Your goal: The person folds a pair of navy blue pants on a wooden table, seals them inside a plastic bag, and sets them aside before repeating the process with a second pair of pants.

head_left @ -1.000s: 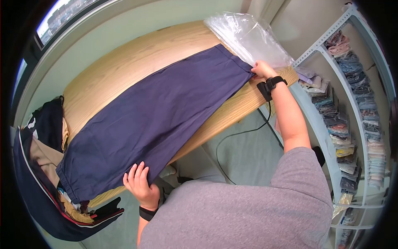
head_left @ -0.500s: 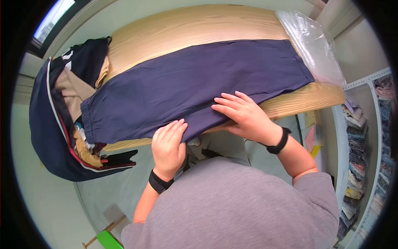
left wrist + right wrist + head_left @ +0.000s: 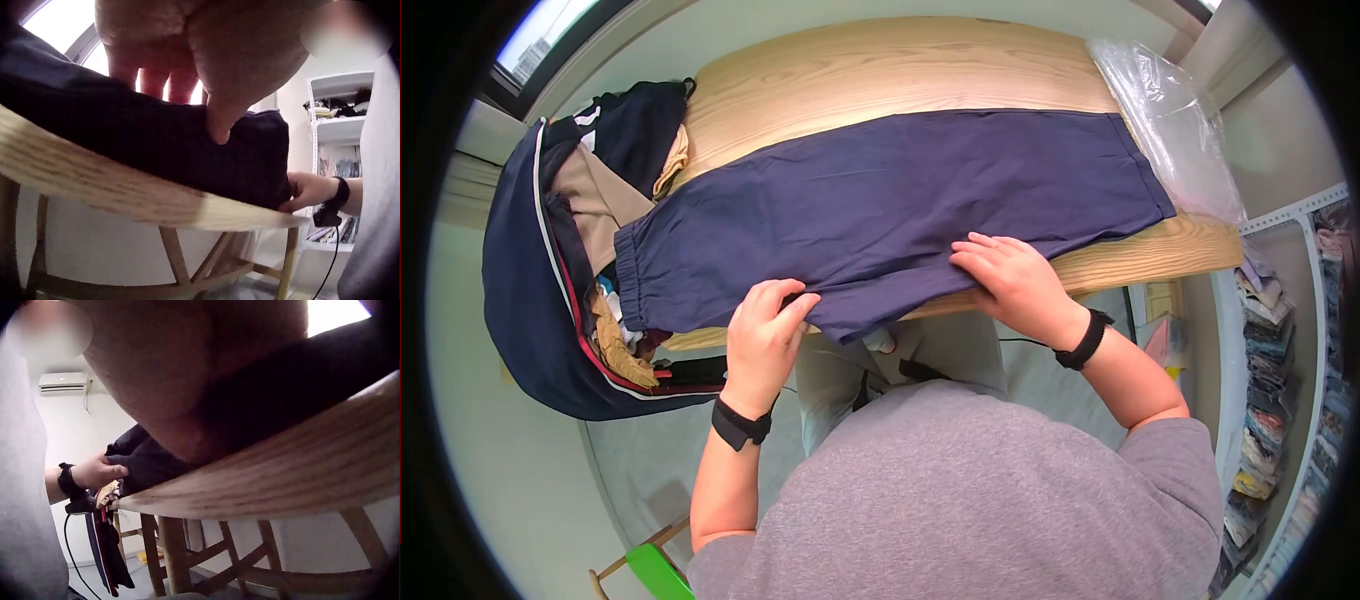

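Dark navy trousers (image 3: 880, 190) lie lengthwise across the wooden table, elastic waistband at the left and hems at the right. At their near edge the left hand (image 3: 765, 335) pinches the fabric between thumb and fingers; a flap of cloth hangs over the table edge beside it. Farther right, the right hand (image 3: 1025, 290) rests with extended fingers on the near edge of the trousers. In the left wrist view, the thumb of the left hand (image 3: 206, 56) lies against the dark cloth. The right wrist view shows the right hand (image 3: 200, 369) close and dark over the cloth.
A navy bag (image 3: 530, 330) holding mixed clothes stands at the table's left end, with black and beige garments beside it. Clear plastic bags (image 3: 1170, 130) lie at the right end of the wooden table (image 3: 800, 80). Shelves (image 3: 1305, 400) with packed clothes stand at the right.
The right hand has come from the hem to the middle of the near edge. The left hand has moved a little left and now pinches the cloth. The head view has shifted.
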{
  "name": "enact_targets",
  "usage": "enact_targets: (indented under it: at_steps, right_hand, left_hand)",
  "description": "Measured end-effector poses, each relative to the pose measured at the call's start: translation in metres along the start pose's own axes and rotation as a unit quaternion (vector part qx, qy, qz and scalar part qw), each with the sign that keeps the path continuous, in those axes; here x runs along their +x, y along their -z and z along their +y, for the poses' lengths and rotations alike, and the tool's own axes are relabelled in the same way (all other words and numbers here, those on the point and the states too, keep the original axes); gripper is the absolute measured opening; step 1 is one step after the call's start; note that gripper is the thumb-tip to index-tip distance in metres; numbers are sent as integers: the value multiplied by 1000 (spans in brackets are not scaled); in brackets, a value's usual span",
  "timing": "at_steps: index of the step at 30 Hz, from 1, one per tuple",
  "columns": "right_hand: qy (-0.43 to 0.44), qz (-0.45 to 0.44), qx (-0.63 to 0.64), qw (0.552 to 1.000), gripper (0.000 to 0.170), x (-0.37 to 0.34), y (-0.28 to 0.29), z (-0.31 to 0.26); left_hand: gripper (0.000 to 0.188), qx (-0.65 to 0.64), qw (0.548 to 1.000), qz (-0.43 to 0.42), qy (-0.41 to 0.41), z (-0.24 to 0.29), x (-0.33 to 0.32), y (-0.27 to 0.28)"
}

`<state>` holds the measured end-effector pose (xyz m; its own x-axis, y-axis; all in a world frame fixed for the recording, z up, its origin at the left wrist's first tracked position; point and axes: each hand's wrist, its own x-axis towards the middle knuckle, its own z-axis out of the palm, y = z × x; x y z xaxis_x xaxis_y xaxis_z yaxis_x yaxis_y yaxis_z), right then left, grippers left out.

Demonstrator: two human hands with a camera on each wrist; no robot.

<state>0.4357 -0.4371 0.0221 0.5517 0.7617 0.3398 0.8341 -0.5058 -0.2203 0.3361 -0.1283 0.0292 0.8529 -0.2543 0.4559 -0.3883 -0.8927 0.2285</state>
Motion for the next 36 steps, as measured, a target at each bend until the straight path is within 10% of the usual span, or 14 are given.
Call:
enact_targets:
  at_steps: [15, 22, 27, 30, 36]
  right_hand:
    - [-152, -107, 55, 981, 21, 21, 15, 72]
    - [-101, 2, -31, 994, 29, 43, 15, 16]
    - [-135, -76, -14, 988, 33, 57, -12, -4]
    - [-143, -82, -29, 986, 29, 64, -17, -2]
    - [-126, -74, -14, 989, 23, 54, -13, 11]
  left_hand:
    - [27, 12, 977, -120, 177, -25, 38, -19]
    - [29, 33, 976, -143, 162, -35, 41, -26]
    - [16, 34, 968, -124, 215, -24, 40, -22]
    - [29, 107, 987, 11, 120, 35, 53, 5]
    - [53, 77, 981, -162, 68, 55, 37, -24]
